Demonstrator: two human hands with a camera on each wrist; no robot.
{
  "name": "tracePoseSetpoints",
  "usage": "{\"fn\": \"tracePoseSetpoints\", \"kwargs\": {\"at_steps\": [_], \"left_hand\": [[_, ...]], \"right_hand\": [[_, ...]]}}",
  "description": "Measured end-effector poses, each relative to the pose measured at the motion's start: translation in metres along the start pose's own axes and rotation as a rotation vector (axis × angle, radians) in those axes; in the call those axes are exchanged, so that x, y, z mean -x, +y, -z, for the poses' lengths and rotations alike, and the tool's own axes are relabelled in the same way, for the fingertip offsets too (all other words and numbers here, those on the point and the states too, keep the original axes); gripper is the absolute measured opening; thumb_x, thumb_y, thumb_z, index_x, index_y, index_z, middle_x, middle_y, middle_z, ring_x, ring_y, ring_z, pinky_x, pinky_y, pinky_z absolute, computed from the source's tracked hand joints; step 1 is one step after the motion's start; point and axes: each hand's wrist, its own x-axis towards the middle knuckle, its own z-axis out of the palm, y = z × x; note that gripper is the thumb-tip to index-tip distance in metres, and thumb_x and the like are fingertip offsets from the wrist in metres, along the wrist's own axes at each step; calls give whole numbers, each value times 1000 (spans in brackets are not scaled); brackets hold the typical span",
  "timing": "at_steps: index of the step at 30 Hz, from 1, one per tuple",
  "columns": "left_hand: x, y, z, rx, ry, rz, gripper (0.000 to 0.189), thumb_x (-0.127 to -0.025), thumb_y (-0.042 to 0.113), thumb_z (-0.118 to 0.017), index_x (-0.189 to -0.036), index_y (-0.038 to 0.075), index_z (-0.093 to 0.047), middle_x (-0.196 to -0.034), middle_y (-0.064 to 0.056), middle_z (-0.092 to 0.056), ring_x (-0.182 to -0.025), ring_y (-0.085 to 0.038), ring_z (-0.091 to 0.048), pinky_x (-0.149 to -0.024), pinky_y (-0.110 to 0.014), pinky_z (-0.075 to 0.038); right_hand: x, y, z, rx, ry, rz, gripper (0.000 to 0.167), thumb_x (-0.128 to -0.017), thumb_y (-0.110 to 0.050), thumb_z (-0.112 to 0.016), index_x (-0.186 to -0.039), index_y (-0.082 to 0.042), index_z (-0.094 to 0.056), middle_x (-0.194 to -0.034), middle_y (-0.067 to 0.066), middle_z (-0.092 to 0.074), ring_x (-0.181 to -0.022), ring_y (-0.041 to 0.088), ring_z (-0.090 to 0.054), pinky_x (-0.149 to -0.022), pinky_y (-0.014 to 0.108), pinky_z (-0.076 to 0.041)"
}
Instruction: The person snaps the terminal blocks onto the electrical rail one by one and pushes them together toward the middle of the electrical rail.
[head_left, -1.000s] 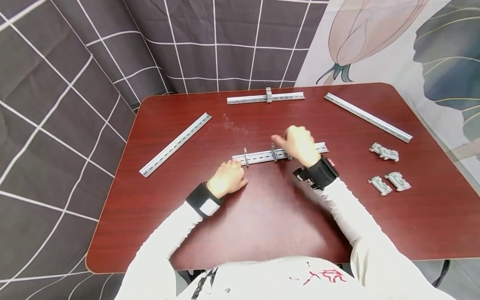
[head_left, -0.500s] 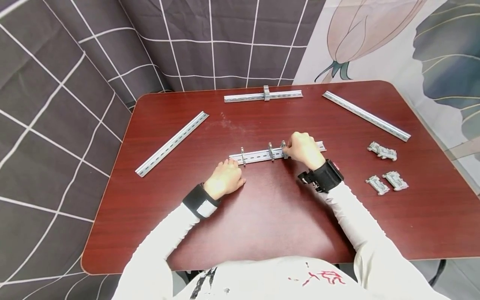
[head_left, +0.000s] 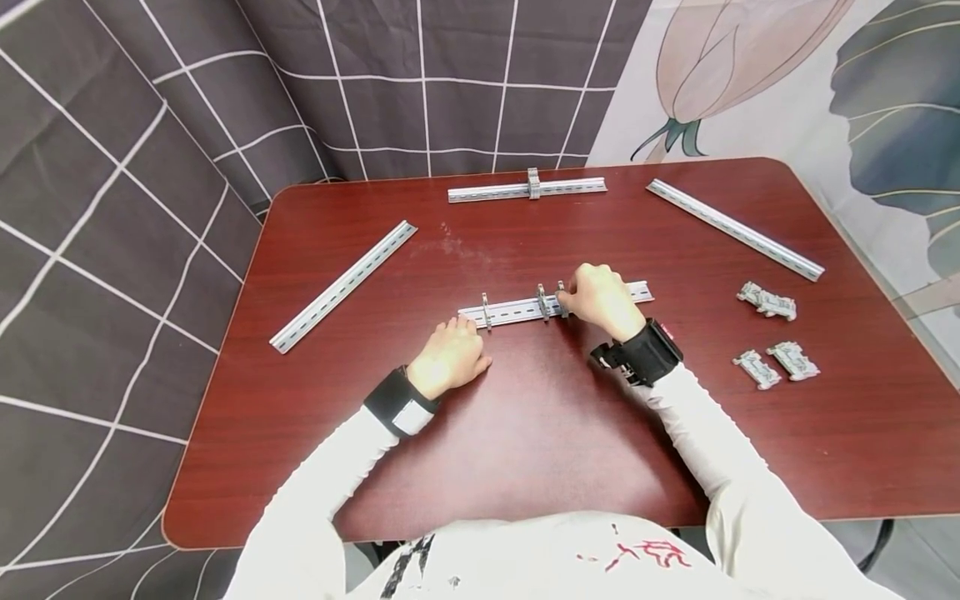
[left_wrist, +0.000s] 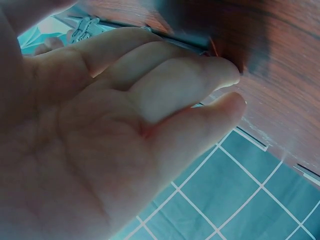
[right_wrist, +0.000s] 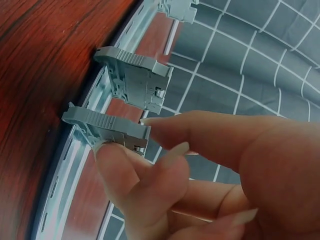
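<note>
A slotted metal DIN rail [head_left: 517, 312] lies in front of me with three grey terminal blocks standing upright on it. My left hand [head_left: 448, 357] rests at the rail's left end, fingers extended and fingertips at its edge; its palm fills the left wrist view. Near the left end stands one terminal block [head_left: 487, 312], apart from the middle block [right_wrist: 135, 80]. My right hand [head_left: 602, 300] pinches the rightmost terminal block [right_wrist: 107, 129] with its curled fingers and thumb. A narrow gap separates that block from the middle one in the right wrist view.
Loose terminal blocks [head_left: 793, 361] lie on the red-brown table [head_left: 300, 467] at the right, with more blocks [head_left: 767, 301] just behind. Other rails lie at the left [head_left: 343, 287], back right [head_left: 735, 229] and back [head_left: 487, 193], the back one carrying a block stack [head_left: 533, 183].
My right hand has come down from above the rail to the rightmost block. That block has shifted slightly left, narrowing its gap to the middle one. My left hand stays at the rail's end.
</note>
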Motion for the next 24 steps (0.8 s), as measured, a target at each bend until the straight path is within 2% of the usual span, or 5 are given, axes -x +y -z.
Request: {"fn": "tracePoseSetpoints", "kwargs": {"at_steps": [7,11,15,17,24], "left_hand": [[0,-1,-1,7,-10,11,42,-92,35,-62,-105,-5,-65,-110,-22,-60,-106,-35,-57,-91,-45,-48],[-1,-1,-1,20,-35,19,45,-93,35,-60,-110,-7,-63,-116,-24,-59,-113,-37,-56,-96,-47,-46],[-3,-1,-2,18,-47,29,46,-94,35,-59,-113,-7,-63,-122,-25,-57,-118,-38,-54,-99,-47,-45],[-3,-1,-2,18,-45,28,46,-94,35,-59,-112,-6,-64,-122,-25,-58,-118,-38,-54,-99,-47,-45],[-2,0,-2,2,-32,21,43,-94,36,-59,-106,-4,-68,-119,-24,-59,-113,-37,-56,-96,-46,-47]], "right_hand": [[0,-5,-2,2,5,-11,34,-84,-23,-61,-51,-16,-55,-59,4,-55,-62,28,-57,-47,33,-38],[2,-11,-3,26,83,-22,37,-85,-29,-64,-53,-13,-53,-61,8,-56,-63,34,-62,-45,37,-40],[3,-20,-6,37,149,8,34,-82,-33,-70,-60,-10,-57,-63,11,-60,-62,37,-64,-43,42,-44],[3,-24,-10,46,157,22,30,-79,-30,-70,-59,-11,-57,-62,10,-60,-62,37,-65,-44,43,-45],[2,-30,-24,62,202,33,33,-71,-16,-68,-50,-15,-43,-57,9,-55,-63,42,-65,-48,51,-49]]}}
